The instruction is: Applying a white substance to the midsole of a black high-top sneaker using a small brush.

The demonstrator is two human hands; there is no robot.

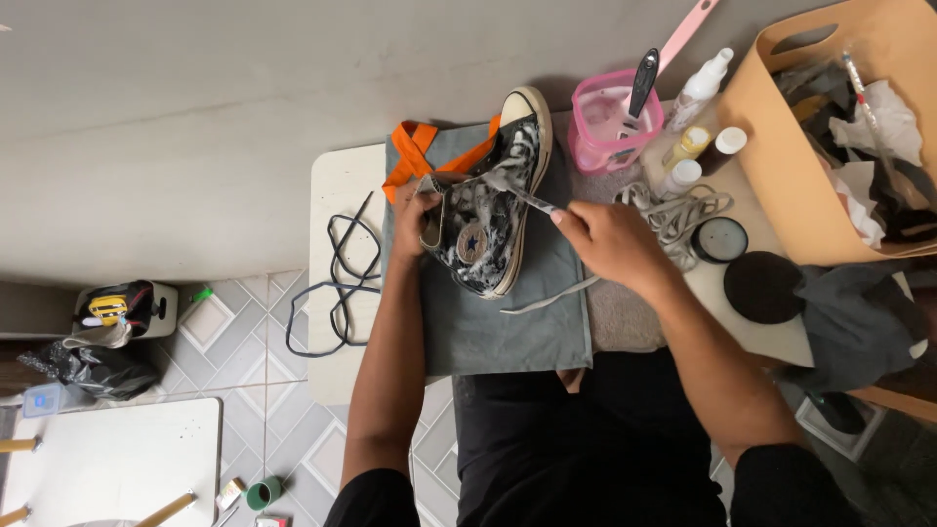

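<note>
Sneaker [493,210], black high-top with white toe cap, lies on its side on a grey cloth [508,322] spread over a small white table [342,195], toe toward the wall. Left hand [415,222] grips the sneaker's ankle collar, fingers closed around the edge. Right hand [607,239] sits just right of the sneaker, thumb and fingers pinched narrow on a pale lace [527,198] that runs taut from the eyelets to the fingertips; a loose end of the same lace trails below the sneaker across the cloth. Orange strap [415,156] pokes out from under the cloth, up-left of the sneaker. Dark lace [337,283], loose and looped, lies left of the sneaker, partly hanging off the table edge. Pink tub [615,122] with a black-handled brush stands right of the sneaker's toe. Small bottles [698,127] stand further right, near a heap of pale laces [678,210] and a round dark tin [719,239]. Tan bin [839,127] with rags sits far right of the sneaker.
</note>
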